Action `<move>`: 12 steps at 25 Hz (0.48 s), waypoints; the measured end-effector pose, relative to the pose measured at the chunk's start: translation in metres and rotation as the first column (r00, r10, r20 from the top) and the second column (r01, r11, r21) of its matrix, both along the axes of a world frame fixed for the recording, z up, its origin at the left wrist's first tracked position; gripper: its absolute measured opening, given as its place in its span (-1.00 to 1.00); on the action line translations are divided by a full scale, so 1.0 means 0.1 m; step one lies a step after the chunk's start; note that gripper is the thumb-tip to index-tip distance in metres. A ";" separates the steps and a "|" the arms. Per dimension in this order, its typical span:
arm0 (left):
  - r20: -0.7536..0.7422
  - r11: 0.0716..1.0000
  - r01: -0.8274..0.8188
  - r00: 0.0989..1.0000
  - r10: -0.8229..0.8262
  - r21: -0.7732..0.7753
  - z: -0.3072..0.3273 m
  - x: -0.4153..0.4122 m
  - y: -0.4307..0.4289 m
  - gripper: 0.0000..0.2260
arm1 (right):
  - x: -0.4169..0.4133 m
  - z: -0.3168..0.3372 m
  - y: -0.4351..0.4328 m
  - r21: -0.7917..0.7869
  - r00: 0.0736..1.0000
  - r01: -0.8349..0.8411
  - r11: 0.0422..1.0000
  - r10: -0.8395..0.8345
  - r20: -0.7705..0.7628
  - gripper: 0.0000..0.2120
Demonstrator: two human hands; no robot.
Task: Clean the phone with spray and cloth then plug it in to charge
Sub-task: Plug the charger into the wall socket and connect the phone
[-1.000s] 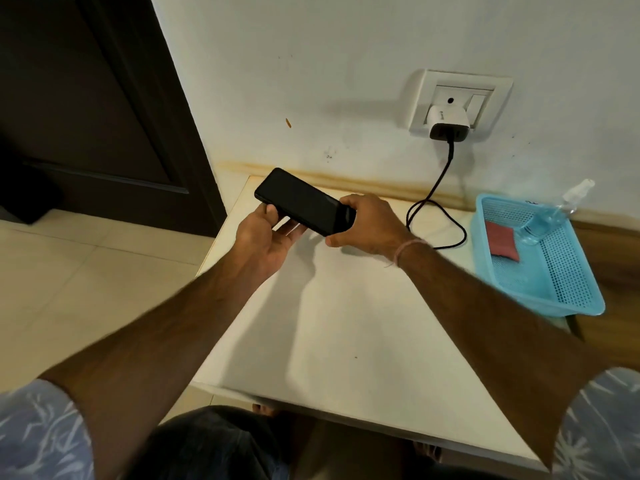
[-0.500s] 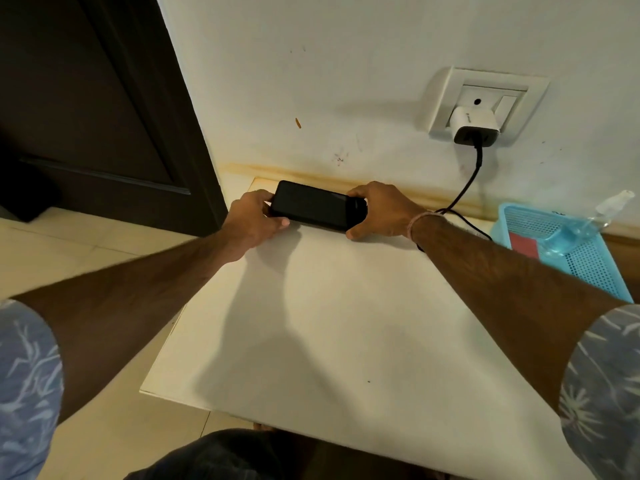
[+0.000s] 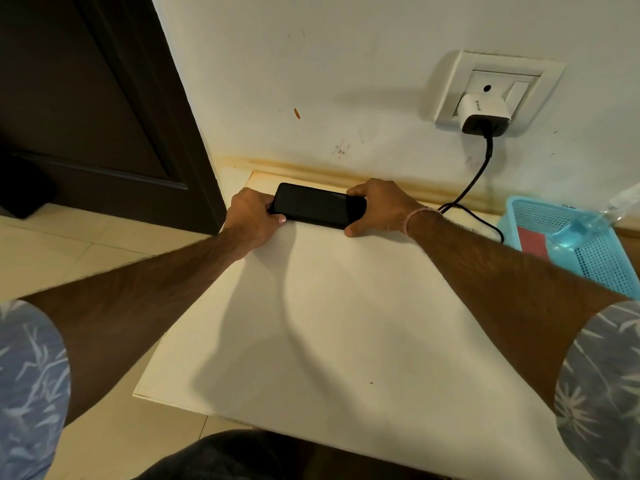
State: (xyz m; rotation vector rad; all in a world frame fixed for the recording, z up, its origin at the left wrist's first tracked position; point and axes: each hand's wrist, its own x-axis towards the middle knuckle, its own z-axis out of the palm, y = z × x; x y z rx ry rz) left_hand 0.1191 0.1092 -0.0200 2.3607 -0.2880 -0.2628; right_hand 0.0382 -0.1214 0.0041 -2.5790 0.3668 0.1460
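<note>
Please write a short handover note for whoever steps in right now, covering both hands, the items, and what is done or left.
Left hand and right hand each grip one end of the phone, which lies screen up at the table's far edge by the wall.
Charger is in the wall socket; its cable runs behind the right wrist, so I cannot tell whether it is connected.
Spray bottle and red cloth lie in the blue basket, suggesting cleaning is finished.
Left: check the plug, release.

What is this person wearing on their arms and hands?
Both hands, left hand and right hand, are bare. Short blue sleeves with a pale leaf print reach the elbows. A thin pinkish thread band circles the right wrist.
</note>
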 end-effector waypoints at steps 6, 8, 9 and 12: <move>0.064 0.997 -0.018 0.998 0.014 0.074 -0.02 -0.06 -0.01 -0.59 | -0.27 -0.04 0.31 -0.088 0.992 0.119 0.989 -0.114 0.061 -0.22; 0.142 0.992 -0.043 0.990 0.026 0.115 -0.02 -0.11 -0.01 -0.44 | -0.55 -0.08 0.49 -0.067 0.971 0.154 0.986 -0.138 0.197 -0.30; 0.198 0.994 -0.043 0.980 0.023 0.099 0.00 -0.16 -0.05 -0.42 | -0.74 -0.10 0.55 -0.045 0.943 0.168 0.985 -0.147 0.300 -0.40; 0.335 0.994 0.106 0.936 -0.108 0.024 0.08 -0.36 -0.30 -0.58 | -1.33 -0.09 0.52 0.003 0.860 0.225 0.974 -0.200 0.470 -0.70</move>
